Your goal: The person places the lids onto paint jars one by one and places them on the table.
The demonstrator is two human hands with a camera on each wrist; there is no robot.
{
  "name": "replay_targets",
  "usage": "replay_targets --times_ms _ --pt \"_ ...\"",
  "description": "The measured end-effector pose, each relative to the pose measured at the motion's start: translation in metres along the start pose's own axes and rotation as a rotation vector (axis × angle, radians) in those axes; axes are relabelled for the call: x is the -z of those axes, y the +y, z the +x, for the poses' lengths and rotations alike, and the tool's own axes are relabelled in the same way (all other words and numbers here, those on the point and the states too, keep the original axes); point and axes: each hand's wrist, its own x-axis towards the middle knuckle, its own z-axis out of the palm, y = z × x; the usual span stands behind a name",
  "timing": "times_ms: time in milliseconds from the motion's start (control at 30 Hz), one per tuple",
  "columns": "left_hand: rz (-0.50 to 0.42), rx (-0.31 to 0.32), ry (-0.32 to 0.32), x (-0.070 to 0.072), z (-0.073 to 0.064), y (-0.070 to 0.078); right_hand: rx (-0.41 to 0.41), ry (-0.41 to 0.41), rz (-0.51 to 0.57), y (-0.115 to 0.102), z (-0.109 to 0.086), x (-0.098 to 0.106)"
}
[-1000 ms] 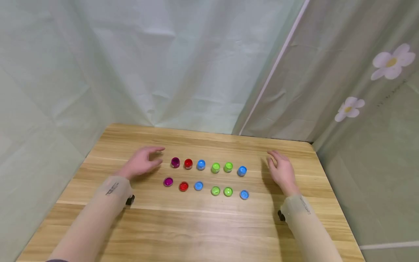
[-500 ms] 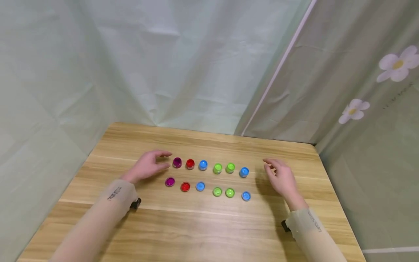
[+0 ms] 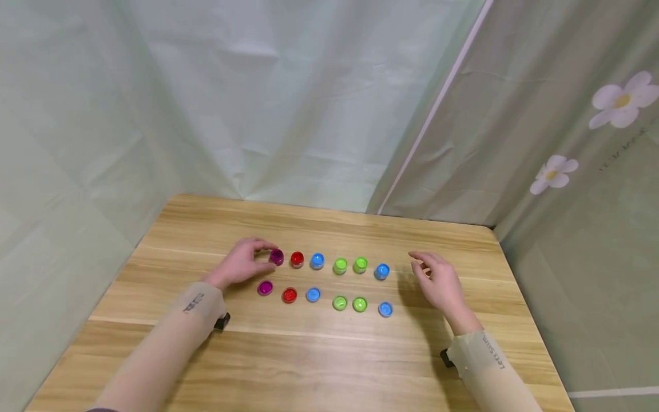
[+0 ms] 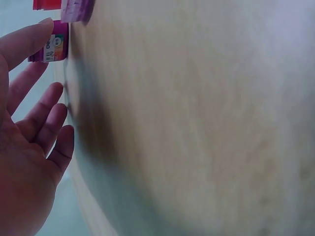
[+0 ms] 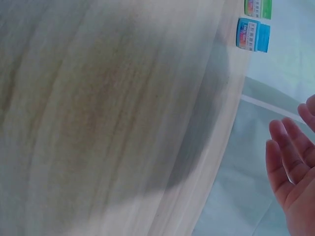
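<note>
My left hand (image 3: 242, 262) reaches to the purple paint jar (image 3: 277, 257), thumb and index finger on either side of it. In the left wrist view, the thumb (image 4: 34, 39) overlaps the labelled purple jar, and the other fingers spread below it. Nearer the person lies a shallow purple lid (image 3: 265, 287). My right hand (image 3: 440, 280) hovers over the table with relaxed fingers, holding nothing. The nearest jar to it is the blue one (image 3: 382, 271) at the row's right end; its label shows in the right wrist view.
Along the back row stand a red jar (image 3: 297, 260), another blue jar (image 3: 317, 261) and two green jars (image 3: 340, 265). Matching lids, such as the red lid (image 3: 289, 295), lie in a front row on the wooden table (image 3: 309, 366). Pale curtains (image 3: 309, 114) hang behind.
My left hand has moved right, from beside the purple jar to around it. The right hand has come slightly left and nearer the person. Jars and lids keep their places.
</note>
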Motion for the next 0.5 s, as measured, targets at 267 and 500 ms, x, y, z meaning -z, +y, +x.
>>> replay_targets --times_ms 267,500 --pt "0.001 0.032 0.029 -0.0034 0.0008 0.0002 0.005 -0.006 0.013 0.0021 -0.0017 -0.0044" --pt "-0.006 0.052 0.015 -0.0044 0.0041 0.0007 0.007 0.002 0.013 0.0036 -0.0022 -0.0052"
